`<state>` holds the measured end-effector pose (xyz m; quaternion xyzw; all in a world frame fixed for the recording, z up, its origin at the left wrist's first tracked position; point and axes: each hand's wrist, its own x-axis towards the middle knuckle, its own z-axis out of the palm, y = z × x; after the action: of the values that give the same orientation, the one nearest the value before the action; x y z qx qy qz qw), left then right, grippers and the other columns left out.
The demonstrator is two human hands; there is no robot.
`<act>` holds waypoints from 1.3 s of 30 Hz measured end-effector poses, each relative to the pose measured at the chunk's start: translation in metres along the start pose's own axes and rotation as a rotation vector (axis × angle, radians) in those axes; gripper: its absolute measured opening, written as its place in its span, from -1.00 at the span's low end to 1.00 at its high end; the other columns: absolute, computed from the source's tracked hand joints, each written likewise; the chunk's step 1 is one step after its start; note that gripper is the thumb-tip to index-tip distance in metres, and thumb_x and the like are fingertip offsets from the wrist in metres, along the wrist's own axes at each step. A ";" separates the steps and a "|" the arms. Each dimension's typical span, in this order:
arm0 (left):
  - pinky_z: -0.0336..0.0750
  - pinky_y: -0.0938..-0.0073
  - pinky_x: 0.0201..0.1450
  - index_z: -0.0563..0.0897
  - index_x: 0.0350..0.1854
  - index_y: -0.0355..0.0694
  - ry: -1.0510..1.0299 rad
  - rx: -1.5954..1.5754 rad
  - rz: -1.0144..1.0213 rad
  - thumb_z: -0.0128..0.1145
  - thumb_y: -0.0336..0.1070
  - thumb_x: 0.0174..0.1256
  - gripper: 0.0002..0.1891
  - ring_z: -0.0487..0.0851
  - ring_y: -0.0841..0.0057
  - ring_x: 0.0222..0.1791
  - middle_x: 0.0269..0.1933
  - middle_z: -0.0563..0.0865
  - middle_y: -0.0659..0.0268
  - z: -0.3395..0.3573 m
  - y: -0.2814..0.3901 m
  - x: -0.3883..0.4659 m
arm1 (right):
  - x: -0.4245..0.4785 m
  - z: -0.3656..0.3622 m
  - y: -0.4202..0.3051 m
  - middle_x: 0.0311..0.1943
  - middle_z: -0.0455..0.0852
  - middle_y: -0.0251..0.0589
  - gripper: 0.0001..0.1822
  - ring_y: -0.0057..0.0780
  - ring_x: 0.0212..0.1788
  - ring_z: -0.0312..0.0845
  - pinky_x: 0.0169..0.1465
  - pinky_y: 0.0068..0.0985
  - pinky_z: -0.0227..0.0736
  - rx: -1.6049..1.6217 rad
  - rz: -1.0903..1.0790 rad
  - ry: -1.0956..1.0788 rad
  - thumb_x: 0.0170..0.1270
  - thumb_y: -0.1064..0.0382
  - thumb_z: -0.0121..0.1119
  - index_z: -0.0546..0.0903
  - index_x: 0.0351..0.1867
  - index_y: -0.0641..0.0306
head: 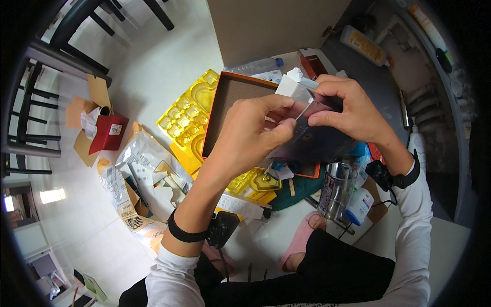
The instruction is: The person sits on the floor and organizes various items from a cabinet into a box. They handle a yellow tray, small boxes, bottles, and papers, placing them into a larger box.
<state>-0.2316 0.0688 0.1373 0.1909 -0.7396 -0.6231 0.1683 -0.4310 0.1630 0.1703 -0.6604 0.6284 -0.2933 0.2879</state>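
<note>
My left hand pinches the edge of a dark, glossy printed packaging piece, thumb and fingers at its upper left corner. My right hand grips the same piece by its upper edge. A small white carton with raised flaps lies just beyond my fingers; whether it joins the dark piece, I cannot tell. Beneath my hands is a shallow orange-rimmed box with a brown inside. Yellow plastic moulded trays stick out to its left, and another yellow tray lies below it.
An opened red box and a plastic bag of paper scraps lie on the floor at left. A clear cylindrical container stands near my foot. Up right are a plastic bottle and an open cabinet with a white bottle. Black chairs stand upper left.
</note>
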 end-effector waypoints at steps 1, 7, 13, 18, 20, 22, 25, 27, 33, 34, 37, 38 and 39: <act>0.52 0.50 -0.03 0.56 -0.01 -0.40 0.048 0.076 0.054 0.21 -0.37 0.23 -0.68 0.58 0.59 -0.15 -0.15 0.66 0.26 0.003 -0.001 0.000 | 0.000 0.001 0.002 -0.47 0.46 -0.31 -0.71 -0.52 -0.38 0.39 -0.26 -0.53 0.28 0.007 0.003 0.027 -0.05 0.23 0.43 0.54 -0.47 0.35; 0.44 0.39 -0.11 0.52 -0.12 -0.33 0.349 0.042 0.232 0.27 -0.46 0.08 -0.69 0.57 0.30 -0.21 -0.24 0.61 0.13 0.016 -0.029 0.012 | 0.002 0.005 0.005 -0.43 0.52 -0.24 -0.67 -0.44 -0.35 0.43 -0.22 -0.46 0.33 0.054 -0.060 0.134 -0.06 0.20 0.43 0.56 -0.40 0.38; 0.43 0.51 0.02 0.59 -0.06 -0.33 0.370 -0.196 0.261 0.31 -0.43 0.10 -0.67 0.56 0.53 -0.11 -0.14 0.65 0.26 0.005 -0.035 0.009 | 0.001 0.020 0.009 -0.29 0.60 -0.19 -0.60 -0.36 -0.24 0.54 -0.10 -0.47 0.42 -0.022 0.033 0.111 -0.03 0.17 0.41 0.60 -0.20 0.34; 0.47 0.56 0.03 0.62 -0.05 -0.34 0.522 0.081 0.078 0.21 -0.37 0.26 -0.75 0.60 0.61 -0.10 -0.15 0.69 0.28 -0.056 -0.023 -0.011 | 0.013 -0.008 -0.004 -0.01 0.59 -0.18 -0.37 -0.39 -0.03 0.57 0.04 -0.45 0.50 0.224 -0.020 0.266 0.10 0.12 0.29 0.41 0.24 0.17; 0.47 0.58 0.02 0.64 -0.11 -0.37 0.427 0.268 -0.095 0.19 -0.34 0.28 -0.77 0.62 0.60 -0.14 -0.17 0.71 0.23 -0.101 -0.018 -0.035 | 0.030 -0.012 -0.008 0.08 0.54 -0.11 -0.24 -0.38 0.07 0.54 0.13 -0.42 0.50 0.370 -0.130 0.329 0.14 0.12 0.26 0.24 0.39 0.12; 0.49 0.56 -0.03 0.63 -0.08 -0.36 0.120 0.446 -0.349 0.20 -0.27 0.29 -0.72 0.63 0.57 -0.15 -0.18 0.71 0.23 -0.141 -0.008 -0.068 | 0.046 -0.018 -0.001 0.03 0.59 -0.12 -0.34 -0.46 0.01 0.58 0.10 -0.48 0.54 0.554 -0.112 0.316 0.19 0.12 0.24 0.31 0.31 0.22; 0.52 0.52 -0.19 0.65 -0.15 -0.36 0.145 0.499 -0.624 0.20 -0.31 0.24 -0.77 0.65 0.56 -0.31 -0.32 0.69 0.22 -0.178 0.000 -0.143 | 0.083 -0.012 0.022 -0.04 0.66 -0.19 -0.54 -0.56 -0.06 0.62 0.06 -0.60 0.56 1.139 0.098 -0.015 0.25 0.17 0.23 0.50 0.13 0.32; 0.52 0.53 -0.22 0.62 -0.06 -0.36 0.174 0.499 -0.801 0.19 -0.28 0.25 -0.71 0.64 0.57 -0.33 -0.36 0.67 0.25 -0.199 0.001 -0.188 | 0.100 0.025 -0.008 -0.19 0.71 -0.28 -0.75 -0.58 -0.14 0.64 0.02 -0.56 0.58 1.230 0.193 0.144 0.14 0.19 0.34 0.68 -0.19 0.22; 0.57 0.53 -0.47 0.46 0.24 -0.18 -0.250 0.411 -1.300 0.02 -0.11 0.40 -0.57 0.70 0.43 -0.49 -0.40 0.68 0.15 -0.180 -0.024 -0.222 | 0.117 0.167 -0.045 -0.11 0.63 -0.03 -0.53 -0.31 -0.10 0.62 0.04 -0.43 0.54 1.130 0.316 -0.018 0.10 0.31 0.33 0.46 0.02 0.46; 0.58 0.51 -0.47 0.53 0.14 -0.19 -0.347 0.469 -1.322 -0.01 -0.08 0.41 -0.61 0.70 0.43 -0.51 -0.43 0.68 0.15 -0.174 -0.027 -0.215 | 0.117 0.185 -0.043 -0.10 0.63 -0.06 -0.55 -0.33 -0.10 0.62 0.02 -0.45 0.55 1.233 0.370 -0.004 0.10 0.34 0.32 0.47 0.01 0.44; 0.58 0.46 -0.43 0.68 -0.13 -0.24 -0.460 0.609 -1.348 -0.03 -0.04 0.43 -0.64 0.70 0.43 -0.53 -0.51 0.68 0.15 -0.176 -0.041 -0.224 | 0.113 0.243 -0.052 -0.09 0.63 -0.16 -0.60 -0.42 -0.10 0.59 0.00 -0.48 0.53 1.496 0.454 0.060 0.10 0.42 0.30 0.50 0.00 0.38; 0.58 0.44 -0.41 0.71 -0.23 -0.25 -0.465 0.660 -1.349 -0.03 -0.03 0.43 -0.61 0.70 0.43 -0.53 -0.54 0.67 0.15 -0.181 -0.042 -0.228 | 0.113 0.265 -0.051 -0.10 0.63 -0.18 -0.60 -0.44 -0.09 0.57 0.02 -0.49 0.50 1.540 0.423 0.097 0.09 0.44 0.31 0.51 -0.01 0.38; 0.57 0.41 -0.39 0.70 -0.31 -0.27 -0.387 0.695 -1.283 -0.04 0.00 0.43 -0.58 0.69 0.41 -0.53 -0.56 0.66 0.14 -0.184 -0.040 -0.231 | 0.114 0.289 -0.049 -0.10 0.62 -0.20 -0.61 -0.46 -0.08 0.55 0.03 -0.49 0.46 1.587 0.392 0.135 0.09 0.45 0.32 0.51 -0.02 0.38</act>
<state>0.0623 0.0183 0.1261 0.5135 -0.6536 -0.3519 -0.4304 -0.1771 0.0547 0.0185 -0.1193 0.3540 -0.6339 0.6772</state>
